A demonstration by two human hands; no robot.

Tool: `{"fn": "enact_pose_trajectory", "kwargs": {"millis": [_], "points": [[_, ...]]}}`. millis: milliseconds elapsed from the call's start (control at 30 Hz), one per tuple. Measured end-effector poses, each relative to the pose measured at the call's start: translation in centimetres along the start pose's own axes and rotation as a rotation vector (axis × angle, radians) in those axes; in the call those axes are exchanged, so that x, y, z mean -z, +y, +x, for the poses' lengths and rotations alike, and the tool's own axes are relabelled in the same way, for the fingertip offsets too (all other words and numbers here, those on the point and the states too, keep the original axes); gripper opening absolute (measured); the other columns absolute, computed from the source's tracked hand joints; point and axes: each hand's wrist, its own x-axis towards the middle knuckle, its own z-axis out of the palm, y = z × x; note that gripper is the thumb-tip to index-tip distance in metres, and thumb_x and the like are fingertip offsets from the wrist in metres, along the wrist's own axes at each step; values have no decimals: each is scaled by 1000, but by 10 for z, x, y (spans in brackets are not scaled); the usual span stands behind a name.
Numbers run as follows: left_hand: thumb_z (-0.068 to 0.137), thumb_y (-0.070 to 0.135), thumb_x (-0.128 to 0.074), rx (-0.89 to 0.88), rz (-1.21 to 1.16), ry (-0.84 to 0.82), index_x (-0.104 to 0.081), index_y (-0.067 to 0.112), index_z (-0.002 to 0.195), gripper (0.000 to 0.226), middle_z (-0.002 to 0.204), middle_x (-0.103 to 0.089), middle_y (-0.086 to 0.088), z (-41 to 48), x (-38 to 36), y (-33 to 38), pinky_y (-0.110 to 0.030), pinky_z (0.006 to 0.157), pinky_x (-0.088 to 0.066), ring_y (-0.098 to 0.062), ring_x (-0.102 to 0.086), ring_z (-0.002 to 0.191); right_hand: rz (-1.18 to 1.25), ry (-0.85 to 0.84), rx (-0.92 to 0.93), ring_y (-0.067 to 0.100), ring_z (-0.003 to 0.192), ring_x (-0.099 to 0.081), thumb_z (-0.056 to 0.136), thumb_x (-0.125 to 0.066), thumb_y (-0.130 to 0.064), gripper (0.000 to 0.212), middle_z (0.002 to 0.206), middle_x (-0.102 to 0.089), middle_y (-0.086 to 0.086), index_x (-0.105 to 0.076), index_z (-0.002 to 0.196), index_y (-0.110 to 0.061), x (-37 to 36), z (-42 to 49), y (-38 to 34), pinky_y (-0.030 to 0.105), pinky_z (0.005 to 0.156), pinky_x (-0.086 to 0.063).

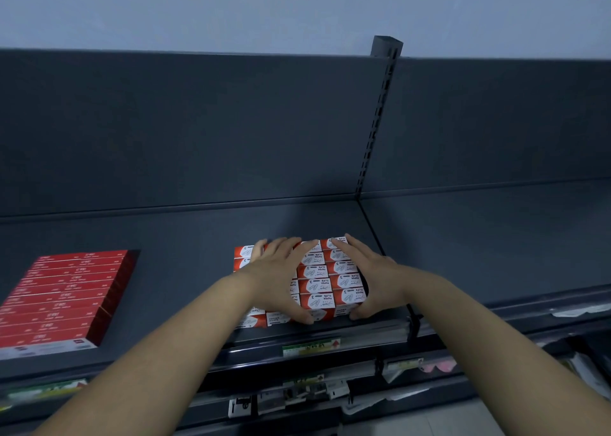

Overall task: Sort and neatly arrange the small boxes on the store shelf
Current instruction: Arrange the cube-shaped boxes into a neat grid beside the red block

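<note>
While both hands bear on it, the block of paper clip boxes (pixel 317 287) sits near the front edge of the dark grey shelf (pixel 198 234), towards its right end and close to the seam below the slotted upright (pixel 383 105). The left hand (pixel 274 270) lies flat on the left part of the block, fingers stretched towards the back row and thumb reaching down over the front face. The right hand (pixel 373 270) lies along the right side in the same way, fingers extended to the back corner and thumb at the front right corner. Neither hand is clenched; they look to be pressing the rows together, not lifting.

At the front left of the block, a few lower boxes (pixel 258 320) jut out slightly askew, so that corner is not yet squared.

The block looks light and loosely packed. Too hard an inward squeeze would likely make the middle rows arch up and spill. A pull towards the front edge could send the front boxes over the price label strip (pixel 310 346) onto the shelves below. Pressure on top alone may slide the upper layer off the lower one.

Well apart, at the left end, lies a tidy batch of flat red boxes (pixel 62 290).
</note>
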Motion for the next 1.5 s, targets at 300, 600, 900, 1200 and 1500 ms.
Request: {"fn": "enact_pose_trajectory", "kwargs": {"millis": [300,600,900,1200,1500], "points": [[57,85,-63,5,18,16,10,41,149,125,161,2,8,-1,-3,1,-49,119,8,-20,4,148,14,-8,-8,18,151,-2,60,-87,-54,138,158,24,-22,23,145,-55,2,-3,-2,50,122,-15],[50,86,-66,27,-25,-14,16,46,146,133,161,14,9,-8,2,-5,-50,117,15,-16,19,147,15,23,47,16,151,14,56,-85,-66,139,159,29,-18,24,142,-58,18,-7,-29,51,122,0],[48,81,-71,37,-10,-4,14,39,149,139,162,7,6,-18,1,-15,-46,117,18,-14,15,148,-225,-30,82,14,147,28,60,-73,-77,140,160,29,-11,28,148,-39,8,16,-50,55,119,14],[54,73,-76,31,-80,-7,3,34,151,130,161,2,11,-21,3,-15,-44,118,16,-10,12,147,-122,-50,68,14,150,20,62,-79,-67,136,163,14,-16,22,150,-42,11,20,-53,57,118,15],[57,72,-76,24,-73,-8,4,36,150,128,161,3,11,-22,3,-14,-44,117,17,-10,13,147,-97,-24,66,14,150,18,61,-80,-67,137,163,8,-17,23,149,-45,11,22,-51,58,117,16]]}}
